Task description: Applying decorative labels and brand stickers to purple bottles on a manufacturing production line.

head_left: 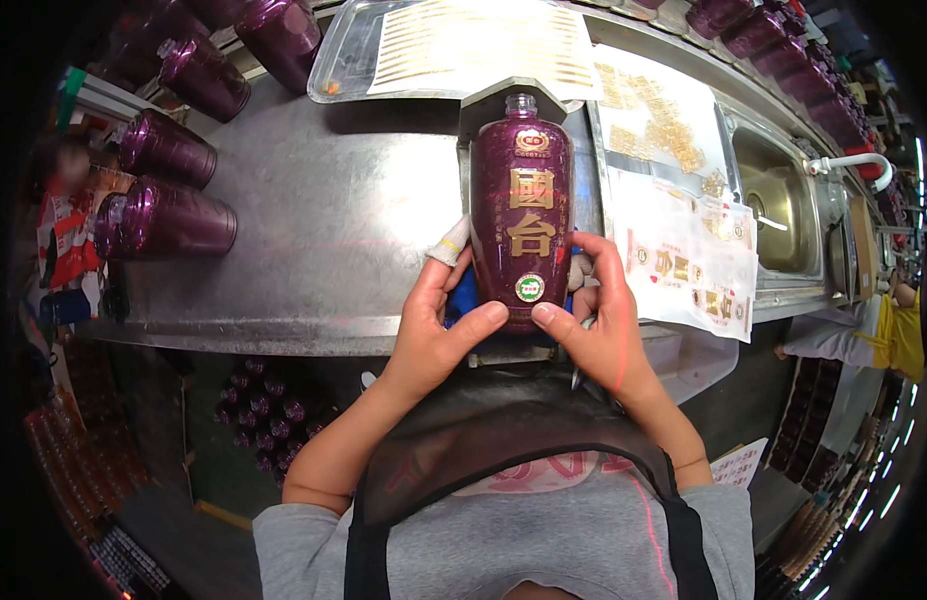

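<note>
Metal benchtop [284, 215] is spanning the work area and reflecting bright light near its centre. On it, towards the near edge, the purple bottle [524, 215] is lying in a grey holder [484, 113], its decorated face turning upward, its neck pointing away from the wearer and its gold lettering reading upright. The left hand [434, 330] is holding the bottle's lower left side, thumb pressing near the base; a white cover [450, 246] is capping one of its fingertips. The right hand [614, 335] is gripping the opposite side in the same manner, its thumb resting near the base as well. Just beyond the holder, a clear tray [346, 55] is carrying a striped sheet [484, 50]. To the right, a sheet of gold decals [654, 125] and printed paper [689, 270] are lying near the bottle, and farther right a sink [769, 200] is sitting beneath a white tap [854, 162]. More purple bottles [179, 217] are occupying the bench's left end. At the far left, a person in red [76, 240] is appearing; at the far right, a yellow garment [899, 335] is showing.
</note>
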